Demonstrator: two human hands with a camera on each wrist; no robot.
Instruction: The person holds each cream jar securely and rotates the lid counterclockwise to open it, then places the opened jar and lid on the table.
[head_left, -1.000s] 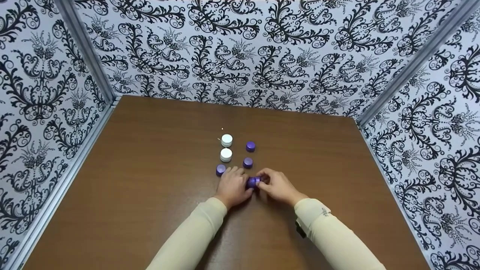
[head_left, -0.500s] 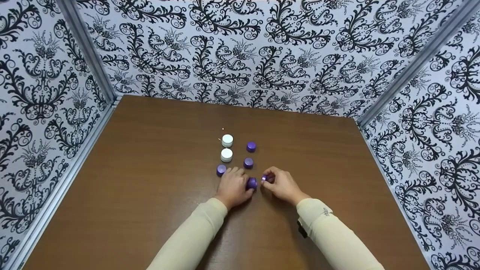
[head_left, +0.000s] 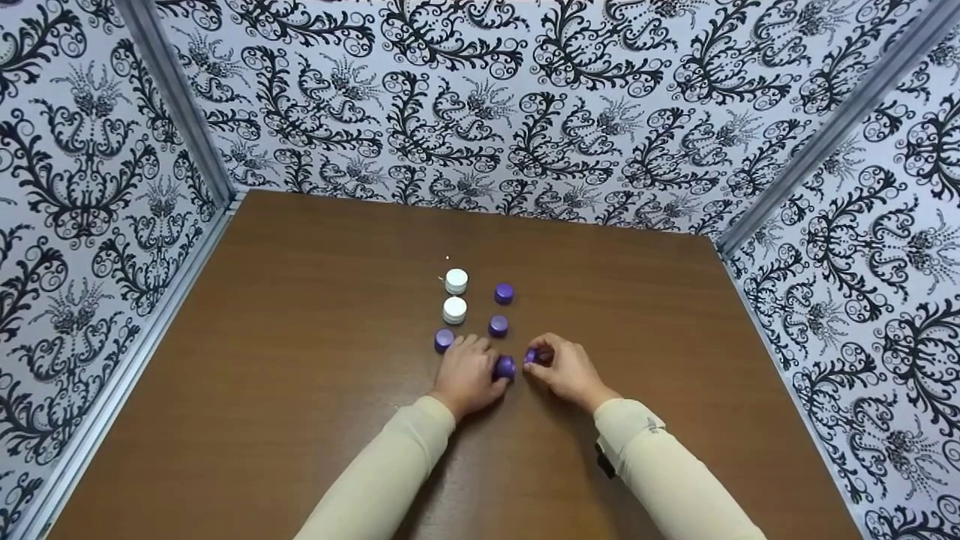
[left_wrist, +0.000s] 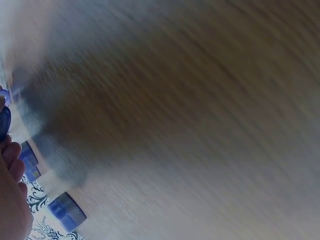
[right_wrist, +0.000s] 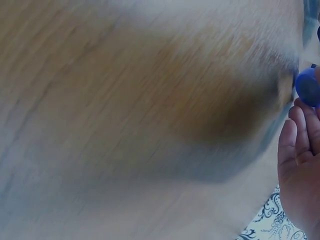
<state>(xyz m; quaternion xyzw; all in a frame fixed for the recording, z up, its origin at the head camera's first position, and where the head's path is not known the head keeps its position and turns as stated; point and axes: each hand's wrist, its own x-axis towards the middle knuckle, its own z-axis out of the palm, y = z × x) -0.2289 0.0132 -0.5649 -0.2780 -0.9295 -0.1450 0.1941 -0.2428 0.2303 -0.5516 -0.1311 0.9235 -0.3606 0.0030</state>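
Note:
My left hand (head_left: 466, 375) rests low over the table and grips a small purple jar (head_left: 505, 367), tipped so its mouth end faces right. Just right of it, my right hand (head_left: 566, 369) pinches a purple lid (head_left: 531, 355) between thumb and fingertips, a small gap away from the jar. In the right wrist view the round lid (right_wrist: 307, 87) shows at the right edge, above the other fingers. The left wrist view catches only part of the held jar (left_wrist: 5, 121) at its left edge. Another purple jar (head_left: 444, 340) stands beside the left fingertips.
Two white jars (head_left: 456, 281) (head_left: 454, 310) stand in a column beyond the left hand. To their right are two purple jars (head_left: 504, 293) (head_left: 498, 325). A tiny white speck (head_left: 448, 257) lies farther back on the brown table (head_left: 315, 300). Patterned walls (head_left: 480, 112) enclose three sides.
The lid, against the jar a second ago, has come away to the right in my right hand and turned slightly. My left hand and its jar have stayed in place.

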